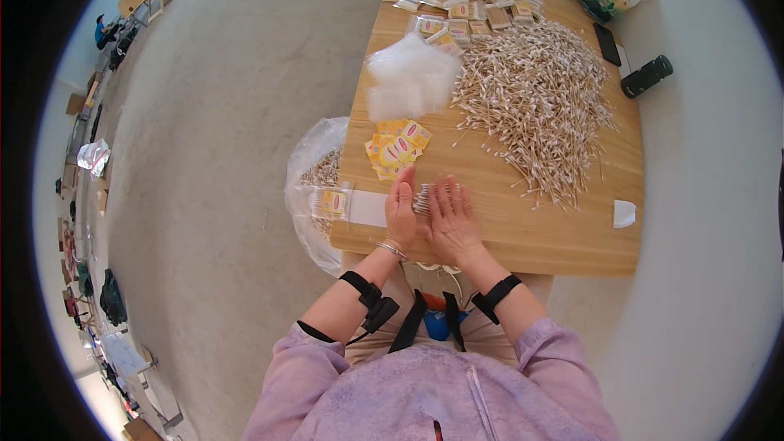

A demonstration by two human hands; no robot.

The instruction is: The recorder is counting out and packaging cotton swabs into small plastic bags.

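Note:
A small row of cotton swabs [421, 198] lies between my two hands near the front edge of the wooden table. My left hand [401, 214] stands on its edge along the row's left side, fingers stretched out. Flat over the right side of the swabs, my right hand [452, 214] has its fingers extended and slightly blurred. My palms partly hide the swabs. Just beyond my left hand are yellow printed cards [398, 147] in a loose stack. A white strip [367, 208] runs left from that hand, with a filled clear packet [330, 202] at its outer end.
A large heap of loose cotton swabs [539, 98] covers the table's right middle. Clear plastic bags [412, 77] and filled packets [478, 4] lie farther back. By the wall are a phone [607, 44] and a dark bottle [647, 76]. A lined bin [302, 229] stands left.

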